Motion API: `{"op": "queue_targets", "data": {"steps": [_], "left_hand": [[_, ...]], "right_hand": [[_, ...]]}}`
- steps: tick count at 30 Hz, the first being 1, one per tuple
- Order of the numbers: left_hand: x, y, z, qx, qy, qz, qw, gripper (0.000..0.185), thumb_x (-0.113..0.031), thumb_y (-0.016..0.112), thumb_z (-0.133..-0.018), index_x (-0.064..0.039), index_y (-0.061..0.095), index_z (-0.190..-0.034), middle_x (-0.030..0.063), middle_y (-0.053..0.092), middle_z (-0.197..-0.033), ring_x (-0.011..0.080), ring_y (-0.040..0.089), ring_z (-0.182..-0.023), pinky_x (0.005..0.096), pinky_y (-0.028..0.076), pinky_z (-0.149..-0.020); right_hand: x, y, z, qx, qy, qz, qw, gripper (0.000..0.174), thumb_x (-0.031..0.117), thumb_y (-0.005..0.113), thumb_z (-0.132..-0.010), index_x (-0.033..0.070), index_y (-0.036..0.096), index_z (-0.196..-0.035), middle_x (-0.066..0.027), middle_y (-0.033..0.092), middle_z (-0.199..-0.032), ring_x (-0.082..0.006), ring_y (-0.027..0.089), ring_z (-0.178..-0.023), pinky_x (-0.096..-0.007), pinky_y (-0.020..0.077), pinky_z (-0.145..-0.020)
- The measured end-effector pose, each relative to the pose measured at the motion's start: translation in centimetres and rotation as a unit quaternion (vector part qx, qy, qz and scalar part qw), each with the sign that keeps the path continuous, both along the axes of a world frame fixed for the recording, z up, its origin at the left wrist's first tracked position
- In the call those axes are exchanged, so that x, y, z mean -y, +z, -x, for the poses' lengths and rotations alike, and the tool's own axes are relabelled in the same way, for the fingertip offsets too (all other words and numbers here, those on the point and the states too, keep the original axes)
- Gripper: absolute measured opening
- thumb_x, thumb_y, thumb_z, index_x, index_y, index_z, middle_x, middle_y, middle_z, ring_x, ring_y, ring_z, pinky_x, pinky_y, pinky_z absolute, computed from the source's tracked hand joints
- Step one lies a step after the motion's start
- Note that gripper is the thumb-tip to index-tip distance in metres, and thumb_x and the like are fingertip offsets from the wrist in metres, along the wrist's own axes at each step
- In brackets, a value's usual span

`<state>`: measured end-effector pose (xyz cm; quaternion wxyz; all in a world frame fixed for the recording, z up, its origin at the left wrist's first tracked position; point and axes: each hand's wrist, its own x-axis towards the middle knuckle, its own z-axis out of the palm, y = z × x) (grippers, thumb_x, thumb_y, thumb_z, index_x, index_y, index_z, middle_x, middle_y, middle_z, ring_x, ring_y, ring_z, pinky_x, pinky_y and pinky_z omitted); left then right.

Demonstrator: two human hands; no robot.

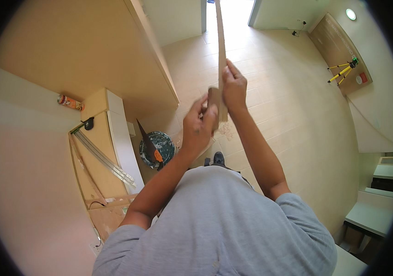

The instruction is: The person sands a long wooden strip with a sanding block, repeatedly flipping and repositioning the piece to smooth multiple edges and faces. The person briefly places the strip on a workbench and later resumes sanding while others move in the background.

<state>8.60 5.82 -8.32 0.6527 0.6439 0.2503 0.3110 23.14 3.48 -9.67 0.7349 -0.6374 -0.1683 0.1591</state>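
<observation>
A long narrow wooden strip (221, 45) stands out in front of me, running away towards the bright doorway. My right hand (235, 86) is closed around its right side, partway along. In my left hand (200, 124) is a short brown block-like tool (213, 98), held against or close to the strip's near end; blur hides its exact kind. Curled wood shavings (227, 130) lie on the tiled floor below. Left of my left hand, a handsaw (151, 148) with an orange and black handle rests across a paint-spattered bucket lid (165, 146).
Overhead-like wooden cabinet panel (96, 45) fills the upper left. An aerosol can (70, 102), a black tape measure (88, 123) and metal strips (105, 157) sit on the left-hand woodwork. A laser level on a yellow tripod (343, 73) stands at the right, by cardboard (331, 41).
</observation>
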Motion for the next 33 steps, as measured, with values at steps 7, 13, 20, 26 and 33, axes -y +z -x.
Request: {"op": "queue_targets", "data": {"steps": [7,13,20,26,33], "left_hand": [[-2.9,-1.6,-3.8,-0.001,0.021,-0.049,0.999,0.045,-0.026,0.063,-0.097,0.004,0.060,-0.131,0.0071,0.062,-0.075,0.0109,0.056,-0.051,0.0287,0.045,-0.046],[-1.1,-1.3,-1.6,-0.012,0.047,-0.045,0.998,0.045,-0.027,0.064,-0.097,0.004,0.061,-0.128,0.0068,0.062,-0.071,0.0115,0.057,-0.051,0.0282,0.045,-0.045],[-2.7,-1.6,-4.3,-0.012,0.017,0.010,1.000,0.044,-0.022,0.063,-0.099,0.003,0.056,-0.134,0.0013,0.057,-0.074,0.0067,0.053,-0.056,0.0245,0.042,-0.044],[-1.0,-2.6,-2.1,0.004,0.056,-0.057,0.997,0.043,-0.026,0.063,-0.098,0.003,0.060,-0.130,0.0047,0.062,-0.073,0.0081,0.055,-0.054,0.0246,0.044,-0.046],[-12.5,-1.0,-7.6,0.088,0.123,0.073,0.986,0.029,-0.029,0.062,-0.098,-0.004,0.064,-0.113,0.0043,0.061,-0.075,0.0111,0.053,-0.046,0.0248,0.043,-0.038]], "right_hand": [[-0.1,-1.2,0.0,-0.028,0.039,-0.027,0.998,0.045,0.012,0.050,-0.103,-0.009,0.050,-0.143,-0.0191,0.069,-0.119,-0.0161,0.063,-0.104,-0.0274,0.0499,-0.090],[1.3,-1.9,1.6,0.016,0.072,0.073,0.995,0.046,0.012,0.051,-0.103,-0.009,0.050,-0.143,-0.0197,0.067,-0.126,-0.0190,0.064,-0.109,-0.0283,0.0493,-0.094],[0.9,-1.7,0.9,-0.048,0.044,-0.046,0.997,0.044,0.011,0.051,-0.103,-0.005,0.051,-0.145,-0.0078,0.069,-0.102,-0.0058,0.055,-0.078,-0.0217,0.0487,-0.070],[2.2,-1.6,2.2,-0.017,0.063,0.002,0.998,0.042,0.012,0.054,-0.104,-0.003,0.054,-0.143,-0.0099,0.068,-0.118,-0.0082,0.061,-0.097,-0.0215,0.0498,-0.084],[2.9,-2.3,4.7,0.053,0.100,0.036,0.993,0.043,0.015,0.054,-0.103,-0.001,0.056,-0.142,0.0034,0.056,-0.082,-0.0054,0.045,-0.067,-0.0240,0.0407,-0.059]]}}
